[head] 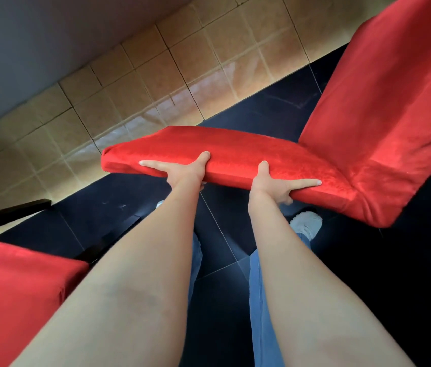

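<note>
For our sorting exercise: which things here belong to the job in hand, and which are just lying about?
In hand: red velvet-covered chair; left hand; right hand, both gripping its seat edge.
Lying about: second red velvet seat; dark furniture frame.

Your view is bright and sharp — glare streaks the wall tiles [209, 83] toward twelve o'clock, the red cushion [235, 152] gleams softly, the dark floor [367, 287] at four swallows detail, edges bend.

Tan tiled wall [156, 83] at 11 o'clock; dark glossy floor tiles [98, 223] below; red-covered seat [10, 287] at 8 o'clock.
</note>
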### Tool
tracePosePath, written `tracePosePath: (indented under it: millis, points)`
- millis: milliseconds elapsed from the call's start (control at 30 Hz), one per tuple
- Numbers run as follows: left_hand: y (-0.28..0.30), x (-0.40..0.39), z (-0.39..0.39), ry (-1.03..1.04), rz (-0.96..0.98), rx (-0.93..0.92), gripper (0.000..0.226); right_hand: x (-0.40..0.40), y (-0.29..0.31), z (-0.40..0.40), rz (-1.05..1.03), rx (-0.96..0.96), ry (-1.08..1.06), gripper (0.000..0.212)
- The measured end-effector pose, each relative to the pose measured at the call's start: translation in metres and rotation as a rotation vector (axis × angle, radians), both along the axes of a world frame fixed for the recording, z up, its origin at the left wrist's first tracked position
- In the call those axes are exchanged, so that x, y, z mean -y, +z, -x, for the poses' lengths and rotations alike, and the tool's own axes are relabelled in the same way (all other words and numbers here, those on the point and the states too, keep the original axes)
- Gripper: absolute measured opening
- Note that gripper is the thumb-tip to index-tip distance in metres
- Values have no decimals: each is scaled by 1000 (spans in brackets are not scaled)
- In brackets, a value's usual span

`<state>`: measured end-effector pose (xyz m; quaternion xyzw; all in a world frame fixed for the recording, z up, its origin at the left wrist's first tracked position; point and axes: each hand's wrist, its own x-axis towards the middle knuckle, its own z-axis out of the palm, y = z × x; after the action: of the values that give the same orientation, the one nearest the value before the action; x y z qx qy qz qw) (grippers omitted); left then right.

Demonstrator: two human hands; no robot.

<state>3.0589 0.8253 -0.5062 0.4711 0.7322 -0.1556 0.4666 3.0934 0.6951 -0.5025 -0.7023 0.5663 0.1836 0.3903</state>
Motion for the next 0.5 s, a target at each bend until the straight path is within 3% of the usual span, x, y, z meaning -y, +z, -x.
tracePosePath:
  millis: [267,500]
  points:
    - [5,-7,-43,80,71,14,113,-3,3,-52,-1,-27,88,119]
    - [6,-6,-39,58,37,-14,123,-1,4,-49,5,-56,155,120]
